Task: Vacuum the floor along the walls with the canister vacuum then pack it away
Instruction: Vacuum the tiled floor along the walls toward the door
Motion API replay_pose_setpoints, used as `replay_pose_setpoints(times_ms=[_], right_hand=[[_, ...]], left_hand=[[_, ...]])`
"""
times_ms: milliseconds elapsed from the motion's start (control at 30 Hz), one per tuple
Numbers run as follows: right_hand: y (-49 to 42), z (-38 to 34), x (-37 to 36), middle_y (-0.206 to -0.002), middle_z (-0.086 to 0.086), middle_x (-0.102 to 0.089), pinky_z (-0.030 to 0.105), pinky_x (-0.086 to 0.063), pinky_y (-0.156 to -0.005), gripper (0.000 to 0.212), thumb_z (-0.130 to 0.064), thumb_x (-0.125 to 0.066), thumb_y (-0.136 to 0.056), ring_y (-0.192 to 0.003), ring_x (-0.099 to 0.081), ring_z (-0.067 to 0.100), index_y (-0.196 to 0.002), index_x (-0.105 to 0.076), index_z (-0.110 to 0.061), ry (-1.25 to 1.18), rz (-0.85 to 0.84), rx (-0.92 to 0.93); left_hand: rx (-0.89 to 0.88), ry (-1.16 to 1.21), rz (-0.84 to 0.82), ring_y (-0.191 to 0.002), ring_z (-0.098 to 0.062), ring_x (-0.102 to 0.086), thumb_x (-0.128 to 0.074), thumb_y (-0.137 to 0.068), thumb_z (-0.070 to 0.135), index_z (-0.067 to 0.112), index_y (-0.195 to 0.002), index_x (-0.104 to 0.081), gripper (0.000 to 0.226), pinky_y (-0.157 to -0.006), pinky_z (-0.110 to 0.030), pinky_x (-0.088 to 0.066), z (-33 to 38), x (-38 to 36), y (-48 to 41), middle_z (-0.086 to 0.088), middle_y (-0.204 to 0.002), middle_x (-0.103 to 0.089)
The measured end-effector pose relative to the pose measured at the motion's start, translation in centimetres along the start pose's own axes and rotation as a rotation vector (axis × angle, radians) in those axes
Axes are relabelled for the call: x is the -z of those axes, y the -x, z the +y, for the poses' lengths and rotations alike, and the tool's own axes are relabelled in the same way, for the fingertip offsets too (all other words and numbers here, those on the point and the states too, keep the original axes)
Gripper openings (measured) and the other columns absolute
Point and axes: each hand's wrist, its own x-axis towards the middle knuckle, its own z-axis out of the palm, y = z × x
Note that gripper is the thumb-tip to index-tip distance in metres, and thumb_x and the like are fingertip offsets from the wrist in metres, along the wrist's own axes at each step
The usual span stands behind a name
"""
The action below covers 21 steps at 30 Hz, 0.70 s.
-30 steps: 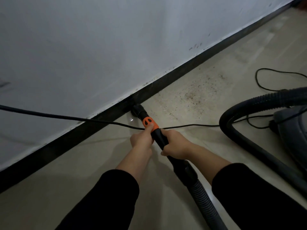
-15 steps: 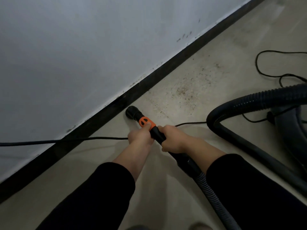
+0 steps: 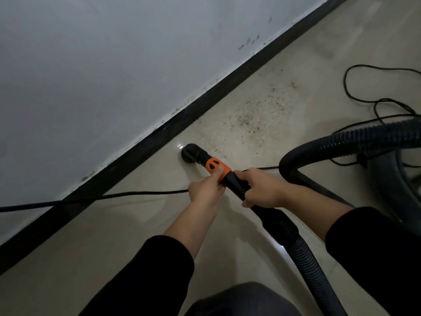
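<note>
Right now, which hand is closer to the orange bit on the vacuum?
Left. The left hand grips the orange collar, thumb on top; the right hand grips the black wand just behind it.

Left hand (image 3: pixel 206 190) and right hand (image 3: pixel 262 190) sit side by side, reaching low out front, both curled round the black plastic vacuum wand (image 3: pixel 235 183).

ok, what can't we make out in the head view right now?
Head view only:
1. Canister vacuum: cut off by the right edge, dark.
2. Power cord: leaves the left edge, plug unseen; middle hidden behind left hand and right hand gripping the wand.
3. Nozzle: too dark to tell whether it touches the floor.
4. Floor specks: too small to identify.
</note>
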Motion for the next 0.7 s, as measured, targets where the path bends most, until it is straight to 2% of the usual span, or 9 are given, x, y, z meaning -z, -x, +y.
replay_pose_setpoints(times_ms=[100,200,267,367,467,567,700], right_hand=[[0.3,0.2,0.0,-0.092,0.01,-0.065,0.021,-0.047,-0.057,0.046,-0.001,-0.069,-0.077,-0.074,-0.061,0.017,-0.12,-0.058,-0.013,-0.005,0.009,-0.013],[1.0,0.7,0.1,-0.091,0.01,-0.065,0.033,-0.055,-0.068,0.044,-0.001,-0.069,-0.076,-0.079,-0.064,0.021,-0.116,-0.059,-0.014,0.004,0.016,-0.032],[1.5,1.0,0.1,-0.092,0.01,-0.065,0.035,-0.056,-0.07,0.043,0.001,-0.069,-0.075,-0.08,-0.065,0.022,-0.114,-0.06,-0.013,0.005,0.012,-0.037],[2.2,1.5,0.0,-0.083,0.005,-0.062,0.027,-0.05,-0.059,0.041,0.001,-0.067,-0.076,-0.071,-0.061,0.016,-0.113,-0.058,-0.014,0.02,-0.006,-0.038],[2.6,1.9,-0.1,-0.075,0.002,-0.057,0.024,-0.043,-0.054,0.04,0.001,-0.063,-0.077,-0.061,-0.055,0.014,-0.113,-0.057,-0.014,0.054,-0.007,-0.045],[2.5,2.2,-0.4,-0.075,0.003,-0.055,0.024,-0.042,-0.055,0.039,0.001,-0.06,-0.078,-0.063,-0.054,0.015,-0.114,-0.056,-0.014,0.059,0.007,-0.043],[1.3,2.0,-0.5,-0.08,0.005,-0.057,0.023,-0.041,-0.055,0.038,0.001,-0.06,-0.078,-0.068,-0.055,0.017,-0.114,-0.057,-0.01,0.055,0.043,-0.014]], left_hand=[[0.015,0.023,-0.039,-0.072,-0.015,-0.07,-0.077,-0.083,0.016,0.004,-0.082,-0.06,0.021,-0.06,-0.017,-0.057,-0.2,0.0,0.3,-0.018,-0.095,-0.07],[0.048,0.025,-0.089,-0.069,-0.013,-0.069,-0.076,-0.084,0.015,0.003,-0.083,-0.06,0.02,-0.058,-0.015,-0.056,-0.4,0.0,0.9,-0.015,-0.086,-0.07],[0.069,0.01,-0.103,-0.068,-0.011,-0.068,-0.076,-0.084,0.015,0.005,-0.082,-0.06,0.02,-0.06,-0.016,-0.057,-0.8,0.0,1.3,-0.012,-0.083,-0.069],[0.081,-0.028,-0.104,-0.078,-0.014,-0.069,-0.078,-0.082,0.018,0.007,-0.084,-0.061,0.02,-0.066,-0.021,-0.056,-1.4,-0.1,1.1,-0.013,-0.092,-0.07],[0.084,-0.051,-0.101,-0.088,-0.017,-0.07,-0.08,-0.079,0.023,0.007,-0.089,-0.064,0.025,-0.069,-0.024,-0.055,-1.9,-0.3,0.7,-0.012,-0.095,-0.071],[0.073,-0.064,-0.08,-0.09,-0.019,-0.069,-0.081,-0.078,0.022,0.005,-0.086,-0.061,0.028,-0.069,-0.026,-0.056,-1.7,-0.6,0.0,-0.013,-0.092,-0.069],[0.044,-0.102,-0.066,-0.093,-0.022,-0.067,-0.08,-0.079,0.019,0.006,-0.08,-0.057,0.026,-0.078,-0.03,-0.056,-0.6,-0.8,-1.1,-0.015,-0.093,-0.067]])
